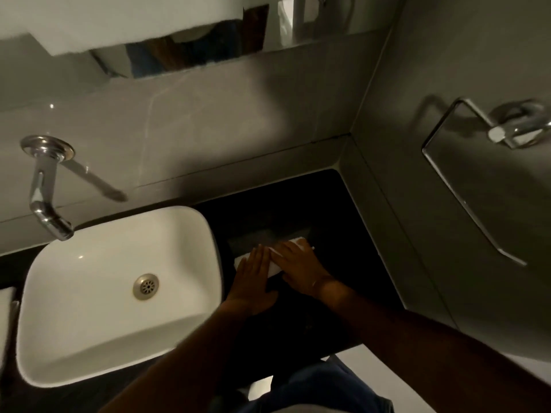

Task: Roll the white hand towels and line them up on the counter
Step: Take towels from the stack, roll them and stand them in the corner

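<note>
Both hands lie flat, fingers spread wide, pressing on a white towel (275,265) that sits on the black counter (337,263), at three o'clock from the white sink (89,332). The left hand (253,278) covers the towel's left part, the right hand (301,269) its right. A chrome tap (44,192) hangs at eleven o'clock over the sink.

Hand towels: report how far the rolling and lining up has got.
Done: no finished roll shows on the black counter. In hand: the left hand and right hand lie flat, palms down, on one white towel right of the sink; whether it is rolled yet is hidden. Left: finishing this roll and starting the line. White fabric at the left edge may be more towels.
</note>
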